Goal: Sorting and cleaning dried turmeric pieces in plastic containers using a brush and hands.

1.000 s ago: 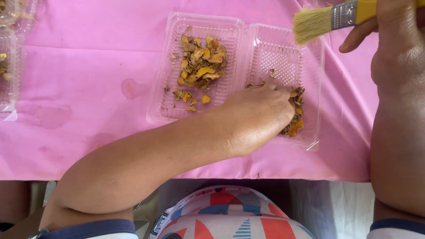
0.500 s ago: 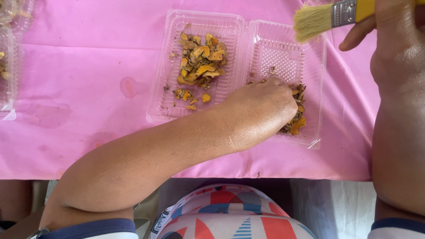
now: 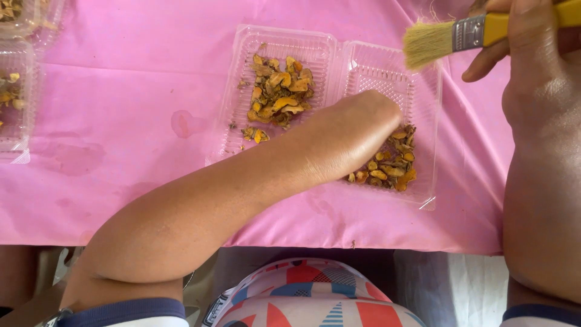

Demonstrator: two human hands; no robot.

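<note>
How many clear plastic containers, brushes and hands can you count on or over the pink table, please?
Clear plastic containers: 3, the open hinged clamshell and two at the left edge
Paintbrushes: 1
Hands: 2, left hand, right hand
Total: 6

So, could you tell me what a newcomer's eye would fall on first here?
Probably the open clear plastic clamshell container on the pink tablecloth, holding heaps of orange-yellow dried pieces in both halves. The left hand reaches into its right half, while the right hand, top right, holds a yellow-handled paintbrush above it.

Pink-covered table (image 3: 133, 91), stained, evenly lit
</note>
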